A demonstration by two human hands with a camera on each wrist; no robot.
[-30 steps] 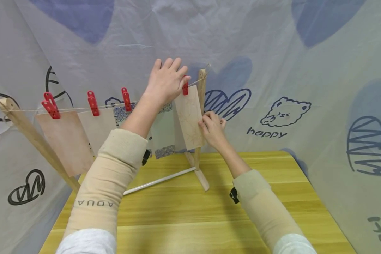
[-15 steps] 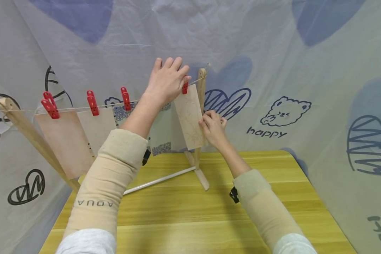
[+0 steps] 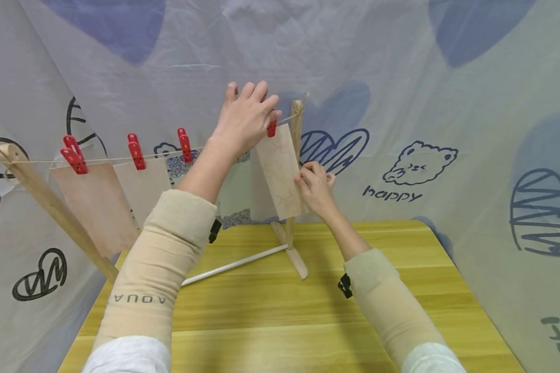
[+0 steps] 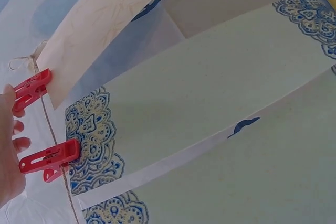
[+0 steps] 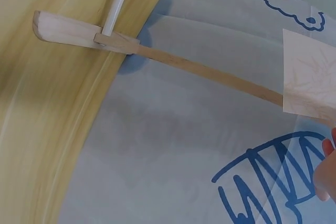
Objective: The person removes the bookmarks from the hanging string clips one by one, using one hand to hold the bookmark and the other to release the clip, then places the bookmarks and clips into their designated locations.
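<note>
At the right end of a string line, my left hand (image 3: 243, 120) pinches a red plastic clothespin (image 3: 272, 128). Under that clothespin hangs a cream sheet of paper (image 3: 279, 173) with faint leaf markings, slightly tilted. My right hand (image 3: 317, 189) holds the sheet's right edge about midway down, its fingers curled. In the left wrist view, the clothespin (image 4: 32, 88) sits on the string at the sheet's upper corner. Beside it, another red clothespin (image 4: 51, 160) clips a pale green sheet (image 4: 199, 82) with blue lace patterns. The right wrist view has the cream sheet (image 5: 310, 77) close to my fingertips.
Wooden posts (image 3: 296, 129) carry the string, their feet joined by a white rod (image 3: 235, 267) on the yellow wood-grain table (image 3: 284, 331). Farther left hang a peach sheet (image 3: 95, 207) and an off-white sheet (image 3: 144, 184) on red clothespins. A printed cloth (image 3: 401, 77) stands behind.
The cream sheet's lower end has swung slightly right, with my right hand shifting a little the same way. The pale green sheet beside it has drifted slightly left. My left hand stays at the clothespin.
</note>
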